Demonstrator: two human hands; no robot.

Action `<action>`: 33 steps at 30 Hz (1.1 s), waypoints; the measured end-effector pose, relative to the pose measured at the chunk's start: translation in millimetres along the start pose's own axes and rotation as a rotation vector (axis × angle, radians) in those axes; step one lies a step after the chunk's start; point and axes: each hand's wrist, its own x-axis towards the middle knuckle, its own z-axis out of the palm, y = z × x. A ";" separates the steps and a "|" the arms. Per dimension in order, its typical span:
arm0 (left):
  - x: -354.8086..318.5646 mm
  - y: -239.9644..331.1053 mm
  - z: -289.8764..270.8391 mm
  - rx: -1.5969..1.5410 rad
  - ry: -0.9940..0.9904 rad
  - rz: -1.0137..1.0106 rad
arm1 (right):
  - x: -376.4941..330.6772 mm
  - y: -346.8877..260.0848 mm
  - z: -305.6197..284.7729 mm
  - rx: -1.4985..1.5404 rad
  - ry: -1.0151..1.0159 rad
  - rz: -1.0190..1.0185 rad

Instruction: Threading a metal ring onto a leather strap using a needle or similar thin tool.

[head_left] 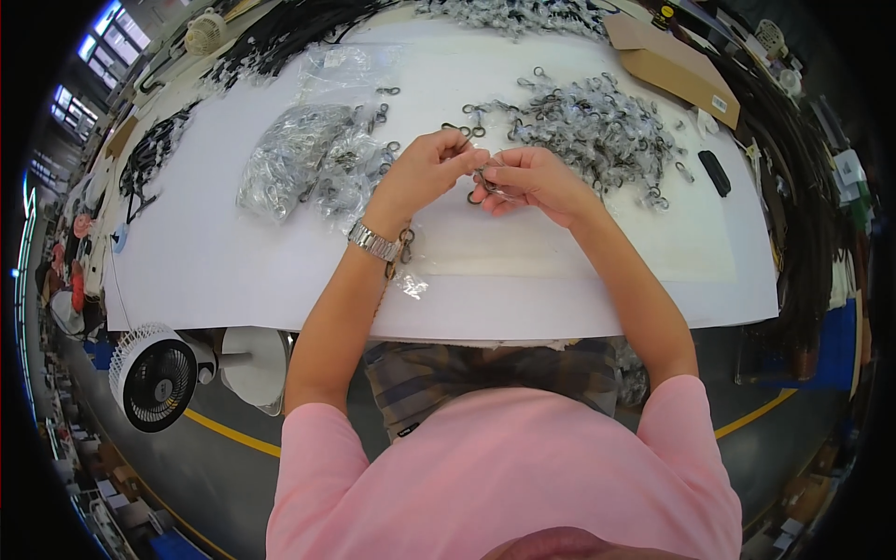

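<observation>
White table (215, 289): plastic bag (289, 154) at left, clip pile (602, 131) at right. Left hand (429, 175) and right hand (539, 182), fingertips close together, both pinching one dark clip (483, 175).

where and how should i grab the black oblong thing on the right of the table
Probably across the middle of the black oblong object, coming down from above: it lies lengthwise on the white tabletop, long and narrow, so its two long sides suit a pinch. The clasp pile lies to its left, making that side more cluttered.
</observation>
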 end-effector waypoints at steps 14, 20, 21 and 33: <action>-3.7 2.9 13.8 0.270 0.007 0.221 | -8.5 -9.8 2.9 -0.190 0.017 0.008; -1.5 10.3 12.2 -0.057 0.140 -0.026 | -5.1 -8.6 -1.8 0.046 0.115 -0.030; 0.5 10.1 10.2 -0.102 0.143 -0.029 | -5.9 -9.3 1.1 0.191 0.209 -0.087; -12.9 10.5 32.7 -0.784 -0.170 -0.201 | 5.7 7.4 4.4 0.476 0.081 -0.247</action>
